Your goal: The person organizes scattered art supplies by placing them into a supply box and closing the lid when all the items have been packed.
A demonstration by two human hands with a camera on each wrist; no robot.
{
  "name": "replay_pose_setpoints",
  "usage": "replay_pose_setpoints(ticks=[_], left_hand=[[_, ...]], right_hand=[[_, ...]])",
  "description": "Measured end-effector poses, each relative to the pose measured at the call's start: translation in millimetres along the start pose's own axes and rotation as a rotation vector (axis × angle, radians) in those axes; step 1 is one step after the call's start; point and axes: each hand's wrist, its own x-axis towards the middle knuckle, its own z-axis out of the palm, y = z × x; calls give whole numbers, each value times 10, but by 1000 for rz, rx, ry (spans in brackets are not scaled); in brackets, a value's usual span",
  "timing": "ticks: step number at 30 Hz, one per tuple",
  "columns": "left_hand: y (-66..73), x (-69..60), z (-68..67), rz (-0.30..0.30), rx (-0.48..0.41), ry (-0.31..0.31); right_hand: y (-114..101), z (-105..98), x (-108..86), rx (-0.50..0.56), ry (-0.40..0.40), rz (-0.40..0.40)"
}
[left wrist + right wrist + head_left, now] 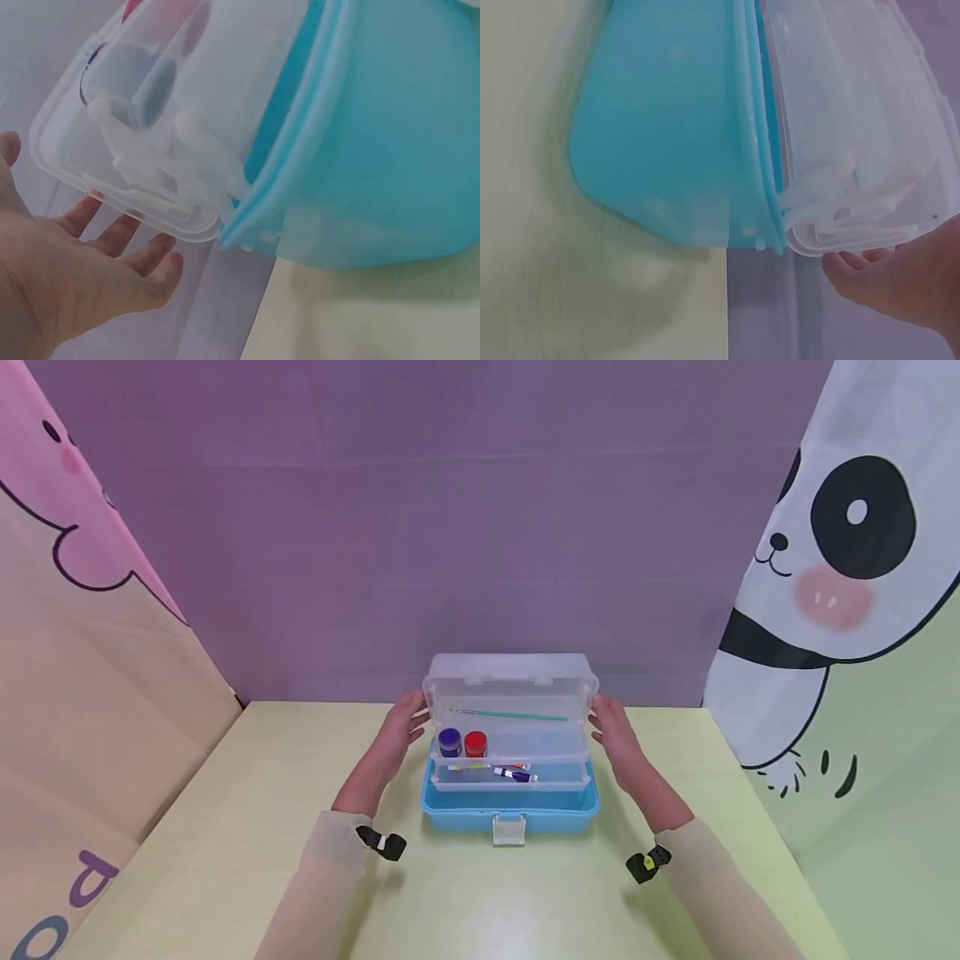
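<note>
A blue plastic storage box [510, 820] with a see-through lid [510, 665] stands on the table, its lid raised and its trays unfolded. The upper tray [540, 747] holds a purple paint jar [450, 742], a red paint jar [476, 744] and a thin green paintbrush [517, 716]. In the lower tray lies a paint tube [515, 774] with a purple label, beside other partly hidden tubes. My left hand [397, 731] is at the lid's left edge, its loosely bent fingers [116, 234] against or just behind the rim. At the right edge, my right hand [617, 739] has its fingers close to the rim [817, 251].
A white latch [509, 829] hangs at the box's front. The pale wooden table [225, 827] ends at a purple cloth wall [487, 527] close behind the box. Printed cloths, one with a panda [832, 602], border both sides.
</note>
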Motion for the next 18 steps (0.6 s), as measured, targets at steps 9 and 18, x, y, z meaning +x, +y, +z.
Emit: replay_pose_setpoints(ticks=[9, 18], left_hand=[[-71, -201, 44, 38, 81, 3], [-78, -349, 213, 98, 92, 27]], right_hand=[[77, 100, -141, -63, 26, -53], [112, 172, -233, -153, 135, -70]])
